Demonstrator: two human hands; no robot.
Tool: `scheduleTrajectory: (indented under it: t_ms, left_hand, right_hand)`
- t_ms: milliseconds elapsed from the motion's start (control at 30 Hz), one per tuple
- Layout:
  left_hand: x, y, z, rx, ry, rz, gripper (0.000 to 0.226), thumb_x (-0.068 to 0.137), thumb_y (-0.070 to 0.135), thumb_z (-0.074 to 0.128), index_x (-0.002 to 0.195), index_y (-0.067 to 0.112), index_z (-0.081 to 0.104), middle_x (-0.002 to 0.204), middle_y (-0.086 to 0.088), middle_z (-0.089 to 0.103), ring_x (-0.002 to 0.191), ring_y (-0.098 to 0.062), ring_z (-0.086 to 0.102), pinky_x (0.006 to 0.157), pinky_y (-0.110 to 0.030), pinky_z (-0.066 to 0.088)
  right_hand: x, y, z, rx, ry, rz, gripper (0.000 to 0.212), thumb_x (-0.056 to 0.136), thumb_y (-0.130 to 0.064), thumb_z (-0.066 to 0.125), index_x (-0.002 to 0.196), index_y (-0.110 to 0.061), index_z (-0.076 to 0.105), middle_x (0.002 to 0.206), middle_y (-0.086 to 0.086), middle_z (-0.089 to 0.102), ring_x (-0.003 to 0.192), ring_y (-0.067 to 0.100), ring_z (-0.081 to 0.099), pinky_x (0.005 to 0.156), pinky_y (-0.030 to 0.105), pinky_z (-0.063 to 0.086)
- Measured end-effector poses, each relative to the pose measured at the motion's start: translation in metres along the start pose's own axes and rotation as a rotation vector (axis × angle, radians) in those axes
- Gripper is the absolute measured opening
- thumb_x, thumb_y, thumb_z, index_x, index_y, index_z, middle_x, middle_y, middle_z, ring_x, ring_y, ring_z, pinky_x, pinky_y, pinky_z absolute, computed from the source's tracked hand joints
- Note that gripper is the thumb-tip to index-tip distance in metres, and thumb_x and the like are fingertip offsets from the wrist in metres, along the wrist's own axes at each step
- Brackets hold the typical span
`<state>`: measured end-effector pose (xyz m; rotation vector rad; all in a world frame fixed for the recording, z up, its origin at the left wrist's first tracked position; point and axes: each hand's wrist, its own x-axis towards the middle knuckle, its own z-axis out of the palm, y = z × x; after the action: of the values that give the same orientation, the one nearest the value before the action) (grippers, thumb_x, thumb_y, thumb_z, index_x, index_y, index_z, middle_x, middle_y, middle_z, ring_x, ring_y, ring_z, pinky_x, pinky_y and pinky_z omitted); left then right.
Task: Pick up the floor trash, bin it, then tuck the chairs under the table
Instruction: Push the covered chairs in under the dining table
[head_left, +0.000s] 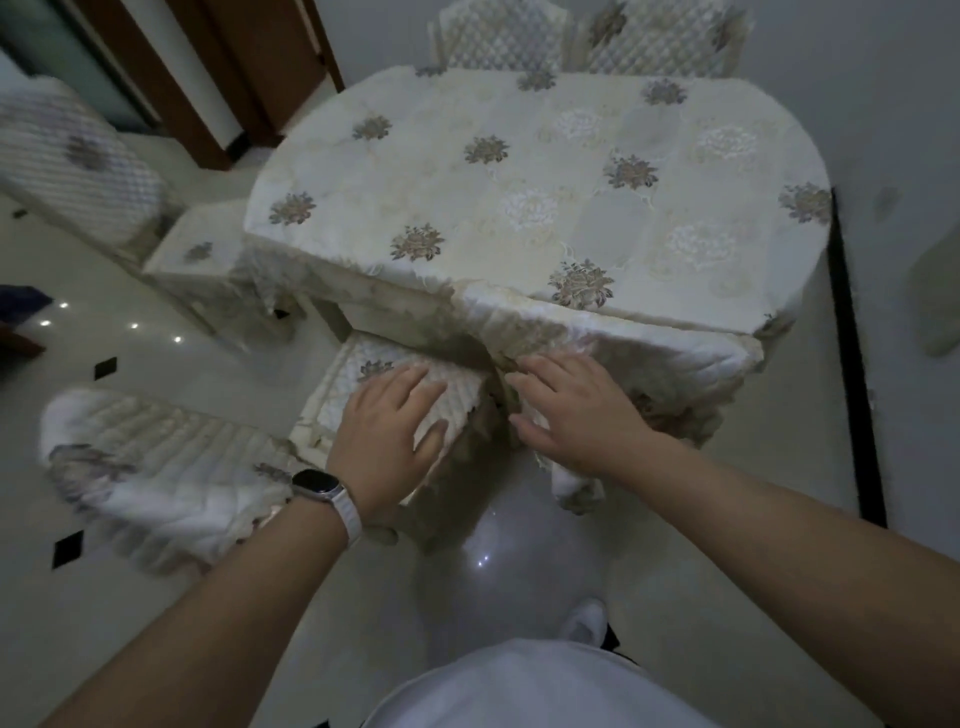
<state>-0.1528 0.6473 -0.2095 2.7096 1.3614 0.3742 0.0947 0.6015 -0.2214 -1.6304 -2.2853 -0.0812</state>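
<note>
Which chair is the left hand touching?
The near chair that is turned sideways, with its backrest at the lower left. The left hand lies flat on its seat.

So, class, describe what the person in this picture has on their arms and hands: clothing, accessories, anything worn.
Both forearms are bare, with no sleeves in view. Neither the left hand nor the right hand is gloved, and no rings show. The left wrist carries a watch with a dark rectangular face and a white band.

Single head view: wide-angle, looking forward and steeply down, close above table (519, 171) edge.
</note>
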Motion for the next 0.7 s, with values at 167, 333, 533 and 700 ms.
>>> scheduleTrajectory:
  t_ms: [167,333,533,700]
  left_hand:
    - [-0.102,-0.061,-0.029,0.012,0.053,-0.181,0.044,0.089,0.034,0.052,0.125,0.013,0.065,0.135,-0.013,0.058,0.125,-0.035,0.052,0.101,-0.049,0.040]
    - [-0.229,-0.122,-0.058,0.070,0.103,-0.332,0.043,0.087,0.036,0.054,0.124,0.017,0.065,0.132,-0.011,0.060,0.122,-0.033,0.053,0.098,-0.045,0.037]
    - [-0.359,-0.167,-0.093,0.103,0.206,-0.494,0.041,0.089,0.036,0.053,0.123,0.016,0.065,0.129,-0.009,0.061,0.120,-0.032,0.055,0.099,-0.047,0.040]
    - [-0.421,-0.192,-0.113,0.123,0.239,-0.594,0.041,0.091,0.034,0.050,0.125,0.016,0.064,0.133,-0.008,0.059,0.125,-0.031,0.053,0.103,-0.049,0.039]
  right_hand:
    - [0.023,-0.101,0.012,0.045,0.026,-0.176,0.033,0.084,-0.028,0.066,0.110,-0.009,0.069,0.117,0.011,0.067,0.109,0.032,0.062,0.093,0.044,0.048]
    - [0.039,-0.226,0.034,0.038,0.007,-0.353,0.038,0.086,-0.036,0.062,0.113,-0.010,0.068,0.117,0.010,0.067,0.108,0.031,0.062,0.091,0.041,0.047]
    - [0.053,-0.361,0.056,0.085,-0.006,-0.548,0.043,0.088,-0.042,0.052,0.116,-0.012,0.066,0.117,0.009,0.065,0.107,0.031,0.060,0.090,0.040,0.047]
    - [0.067,-0.431,0.060,0.082,-0.073,-0.626,0.047,0.090,-0.045,0.051,0.122,-0.014,0.064,0.124,0.007,0.063,0.116,0.029,0.056,0.097,0.040,0.043]
